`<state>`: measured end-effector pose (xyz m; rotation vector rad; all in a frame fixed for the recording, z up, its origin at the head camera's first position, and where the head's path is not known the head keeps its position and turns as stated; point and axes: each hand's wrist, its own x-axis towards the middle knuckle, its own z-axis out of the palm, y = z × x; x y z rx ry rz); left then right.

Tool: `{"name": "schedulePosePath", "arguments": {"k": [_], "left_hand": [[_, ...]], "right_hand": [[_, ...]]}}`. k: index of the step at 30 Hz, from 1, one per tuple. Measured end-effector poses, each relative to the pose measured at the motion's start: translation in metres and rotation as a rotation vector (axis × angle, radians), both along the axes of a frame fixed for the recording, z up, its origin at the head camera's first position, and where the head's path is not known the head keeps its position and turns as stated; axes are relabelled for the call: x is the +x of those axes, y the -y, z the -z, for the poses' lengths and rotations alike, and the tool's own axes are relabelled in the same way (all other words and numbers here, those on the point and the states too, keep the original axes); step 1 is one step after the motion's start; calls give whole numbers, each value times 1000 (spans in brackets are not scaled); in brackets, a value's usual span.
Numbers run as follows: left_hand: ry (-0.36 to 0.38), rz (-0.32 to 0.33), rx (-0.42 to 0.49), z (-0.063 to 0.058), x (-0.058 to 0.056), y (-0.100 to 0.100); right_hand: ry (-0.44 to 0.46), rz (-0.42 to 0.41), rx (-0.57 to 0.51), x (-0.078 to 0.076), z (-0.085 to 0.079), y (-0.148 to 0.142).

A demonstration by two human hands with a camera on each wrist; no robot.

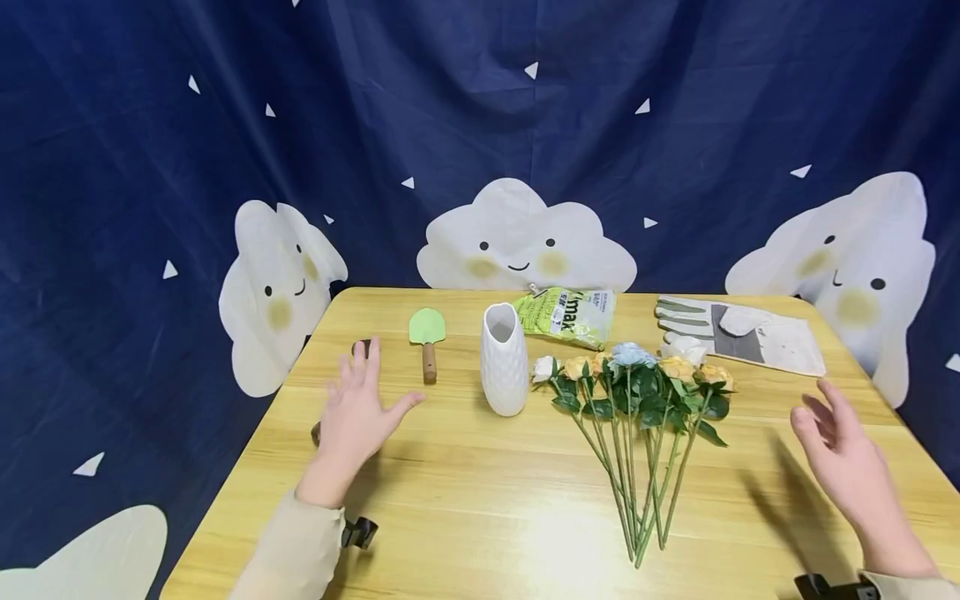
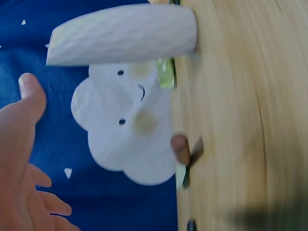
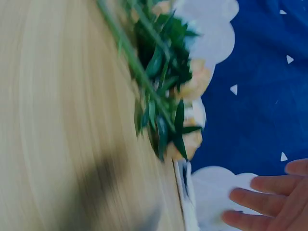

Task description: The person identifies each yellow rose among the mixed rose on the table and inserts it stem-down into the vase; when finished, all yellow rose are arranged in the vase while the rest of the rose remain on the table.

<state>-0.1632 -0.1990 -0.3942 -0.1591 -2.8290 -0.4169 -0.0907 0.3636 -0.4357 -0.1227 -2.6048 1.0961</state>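
Observation:
My left hand [image 1: 354, 417] is held over the left part of the table, fingers spread and holding nothing. Beneath it, brown ends of an object [image 1: 316, 433] poke out, mostly hidden by the hand. To its right stands a white textured vase [image 1: 505, 367], upright; the left wrist view also shows the vase [image 2: 125, 36]. Over the right side my right hand [image 1: 851, 458] hovers, fingers loosely bent around nothing. Between vase and right hand lies a bunch of artificial flowers [image 1: 645, 400] in white, yellow and blue, stems toward me. Green leaves [image 3: 163, 72] fill the right wrist view.
A small trowel [image 1: 428, 342] with a green blade and wooden handle lies left of the vase. Behind the flowers rest a green-and-white plastic bag [image 1: 567, 315] and grey-white work gloves [image 1: 742, 333]. A blue cloud-patterned curtain [image 1: 480, 108] hangs behind the wooden table [image 1: 465, 500].

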Motion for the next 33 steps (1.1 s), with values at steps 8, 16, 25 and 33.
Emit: {"name": "schedulePosePath", "arguments": {"k": [8, 16, 25, 33], "left_hand": [[113, 47, 302, 12, -8, -29], [91, 218, 589, 25, -17, -53], [163, 318, 833, 34, -33, -84], [155, 355, 941, 46, -41, -101]], "right_hand": [[177, -252, -697, -10, 31, -3], [416, -254, -966, -4, 25, 37], [519, -216, -935, -9, 25, 58], [556, -189, -1030, -11, 28, 67]]}}
